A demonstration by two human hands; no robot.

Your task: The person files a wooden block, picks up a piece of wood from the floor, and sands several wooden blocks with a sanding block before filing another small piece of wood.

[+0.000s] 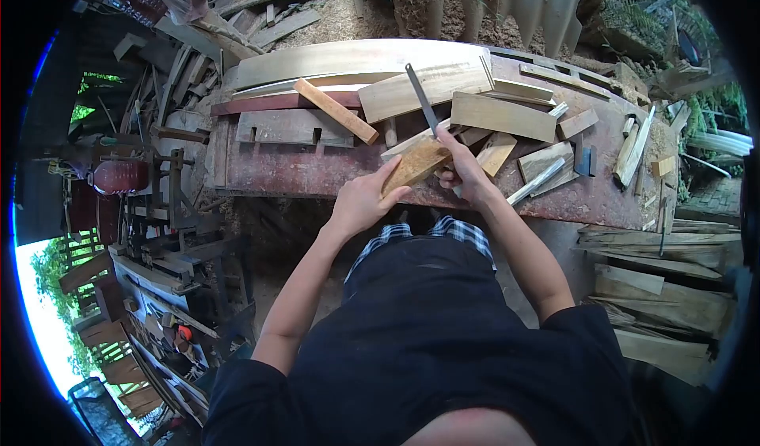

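Note:
My left hand point(366, 200) is closed round the near left end of a brown wooden block point(417, 162), held above the front edge of the red bench. At the block's right side is my right hand point(465, 169), its fingers curled. A thin dark metal blade point(421, 97) rises from the top of that hand, tilted up and to the left. Its lower end and any handle are hidden by the fingers. Just behind the block lie a pale board point(425, 89) and a shorter pale board point(503, 117).
The red bench point(309, 169) carries an orange-brown wooden bar point(336, 112), a long pale plank point(332, 59), a slotted board point(285, 127) and several offcuts. A blue metal piece point(585, 162) lies at the right. Stacked planks point(665, 299) stand lower right, and a cluttered rack lower left.

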